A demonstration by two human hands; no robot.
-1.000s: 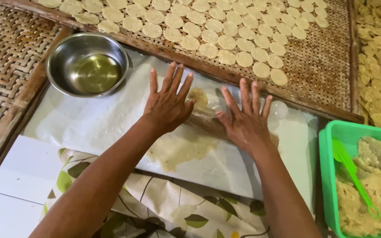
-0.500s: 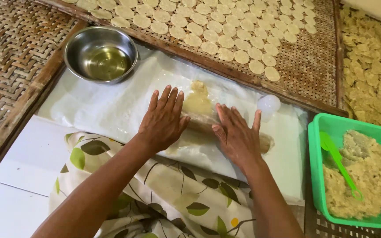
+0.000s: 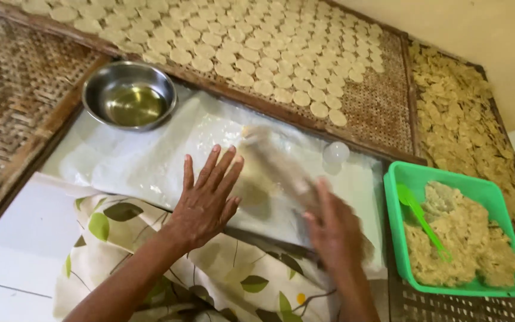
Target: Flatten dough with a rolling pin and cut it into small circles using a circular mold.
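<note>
Two bare hands are working over the clear plastic sheet (image 3: 150,161) in front of you. Your left hand (image 3: 207,200) is lying flat on the sheet with its fingers stretched out and spread apart, gripping nothing. Your right hand (image 3: 335,229) is blurring in the shot, palm down on the near end of a rolling pin (image 3: 278,167); you cannot tell how its fingers are set. The pin is lying aslant across the sheet between your hands, over a pale patch of dough (image 3: 251,191) just beside your left fingertips. A steel bowl (image 3: 129,95) holding clear liquid is sitting at the sheet's far left corner. A small clear cup (image 3: 335,153) is standing at the far right edge. A green plastic tub (image 3: 457,185) of crumbly dough, with a green spoon (image 3: 421,217) in it, is resting to your right. Beyond the sheet, rows of pale dough discs (image 3: 257,48) are covering a woven tray (image 3: 382,110). A leaf-print cloth (image 3: 150,268) is lying under your forearms.
</note>
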